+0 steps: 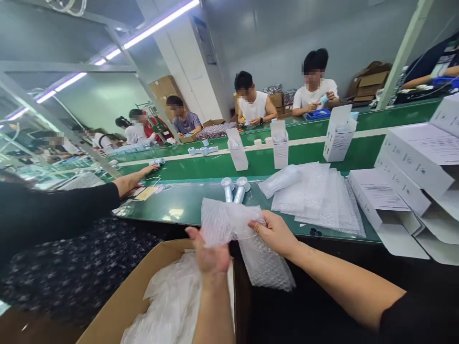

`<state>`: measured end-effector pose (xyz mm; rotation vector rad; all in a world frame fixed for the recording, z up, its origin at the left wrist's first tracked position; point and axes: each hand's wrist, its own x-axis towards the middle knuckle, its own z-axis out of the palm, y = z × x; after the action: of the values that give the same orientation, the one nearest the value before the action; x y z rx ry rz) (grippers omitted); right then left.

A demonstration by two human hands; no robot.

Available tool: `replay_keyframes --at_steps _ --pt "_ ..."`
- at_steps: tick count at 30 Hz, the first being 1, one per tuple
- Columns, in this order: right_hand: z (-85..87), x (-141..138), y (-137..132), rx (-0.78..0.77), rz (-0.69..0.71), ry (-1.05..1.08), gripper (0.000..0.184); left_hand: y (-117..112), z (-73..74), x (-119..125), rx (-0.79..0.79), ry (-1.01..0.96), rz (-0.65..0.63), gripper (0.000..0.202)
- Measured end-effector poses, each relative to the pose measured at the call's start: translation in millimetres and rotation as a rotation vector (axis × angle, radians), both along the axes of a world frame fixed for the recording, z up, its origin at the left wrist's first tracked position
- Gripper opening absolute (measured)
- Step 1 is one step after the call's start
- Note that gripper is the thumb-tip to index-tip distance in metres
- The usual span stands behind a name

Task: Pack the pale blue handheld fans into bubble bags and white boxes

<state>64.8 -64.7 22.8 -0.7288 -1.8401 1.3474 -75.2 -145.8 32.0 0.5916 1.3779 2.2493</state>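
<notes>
A clear bubble wrap bag [247,220] is held between my hands above the bench edge. My right hand [276,231] pinches it, thumb on top. My left hand [212,257] is turned palm up beneath the left end, its thumb out and its fingers mostly hidden behind the plastic. Another length of bubble wrap [267,267] hangs below; I cannot tell whether it is the same piece. Just beyond lie two light-blue handled devices with round pale heads [241,188]. A stack of flat bubble wrap bags [311,191] lies to the right, with a filled-looking one [281,180] on its left.
An open cardboard box [143,282] of plastic bags stands below left. White cartons [405,177] are piled at right. Several upright white boxes [280,145] stand along the green conveyor [201,167]. A co-worker's arm [132,181] reaches in from the left; other people sit opposite.
</notes>
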Motion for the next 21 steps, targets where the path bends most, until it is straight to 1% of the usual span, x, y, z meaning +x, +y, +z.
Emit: replay_keyframes --at_steps 1,2,3,4,5,6,8,9,10,11,12,13,14,15,16,17,18,19,20,21 --pt "2.5 7 8 0.073 -0.009 -0.052 0.03 -6 12.5 -4 -0.051 0.182 0.025 0.059" --pt "5.5 14 14 0.108 0.009 -0.095 0.031 -11 25.6 -7 -0.121 0.401 0.061 0.06" --pt "8.9 20 19 0.099 0.054 -0.123 0.033 -15 38.4 -8 -0.202 0.649 0.061 0.061" --pt "12.4 25 22 0.057 0.114 -0.135 0.034 -17 49.7 -7 -0.283 0.897 0.02 0.061" --pt "16.0 30 24 0.002 0.176 -0.133 0.035 -17 58.6 -4 -0.351 1.109 -0.064 0.059" --pt "19.5 33 24 -0.04 0.233 -0.126 0.036 -14 64.5 0 -0.39 1.247 -0.175 0.051" --pt "25.4 39 24 -0.041 0.285 -0.119 0.039 -4 67.0 9 -0.441 1.373 -0.364 0.027" --pt "27.3 41 23 -0.014 0.279 -0.12 0.041 2 64.5 12 -0.461 1.348 -0.429 0.018" --pt "28.5 44 23 0.008 0.263 -0.118 0.042 7 60.7 13 -0.468 1.245 -0.473 0.013" --pt "28.7 47 23 0.016 0.247 -0.108 0.042 12 56.7 13 -0.468 1.101 -0.514 0.013" --pt "27.8 51 25 0.009 0.229 -0.089 0.041 15 53.3 11 -0.456 0.936 -0.54 0.018" --pt "25.8 56 27 -0.002 0.211 -0.066 0.039 17 51.3 8 -0.423 0.765 -0.54 0.024" --pt "22.9 62 31 -0.009 0.182 -0.046 0.036 18 50.8 5 -0.372 0.6 -0.5 0.031" --pt "19.3 68 35 -0.015 0.134 -0.032 0.034 18 51.8 2 -0.312 0.455 -0.413 0.038" --pt "15.2 74 40 -0.028 0.066 -0.017 0.032 17 53.9 0 -0.259 0.343 -0.295 0.043" --pt "11.4 79 45 -0.057 -0.014 0.003 0.031 16 56.2 1 -0.221 0.272 -0.179 0.046" --pt "8.2 84 49 -0.105 -0.091 0.035 0.03 16 58.0 5 -0.198 0.244 -0.093 0.046" --pt "6.3 88 52 -0.175 -0.148 0.087 0.031 18 58.5 13 -0.193 0.258 -0.055 0.045" --pt "6.1 90 54 -0.264 -0.168 0.157 0.032 21 56.9 23 -0.203 0.309 -0.048 0.042" --pt "7.9 91 53 -0.361 -0.143 0.235 0.034 26 53.2 37 -0.218 0.385 -0.064 0.041"
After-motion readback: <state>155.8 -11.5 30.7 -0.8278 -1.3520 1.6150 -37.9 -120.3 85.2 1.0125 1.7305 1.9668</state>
